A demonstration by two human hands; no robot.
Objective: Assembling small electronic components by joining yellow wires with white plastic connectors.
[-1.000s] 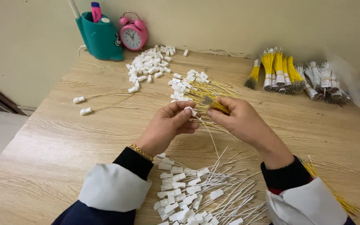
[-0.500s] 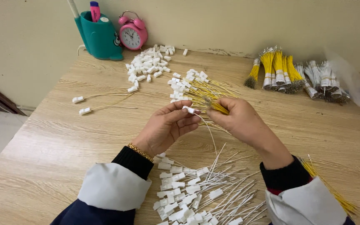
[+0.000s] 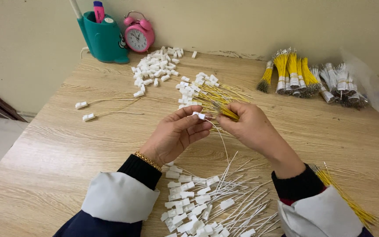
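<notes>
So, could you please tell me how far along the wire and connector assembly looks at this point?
Done: a pile of yellow wires with white connectors lies mid-table. In hand: the left hand pinches a small white connector on a white wire, while the right hand holds a few yellow wires. Left: loose connectors near the clock, bundled wires at the back, and white-wired connectors near the sleeves.

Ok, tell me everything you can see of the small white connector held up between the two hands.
The white connector is a small blocky piece, plastic by its look, held above the wooden table. The left hand pinches it at the fingertips, and the right hand meets it from the other side while holding a few yellow wires. A thin white wire hangs down from it towards the pile below.
</notes>
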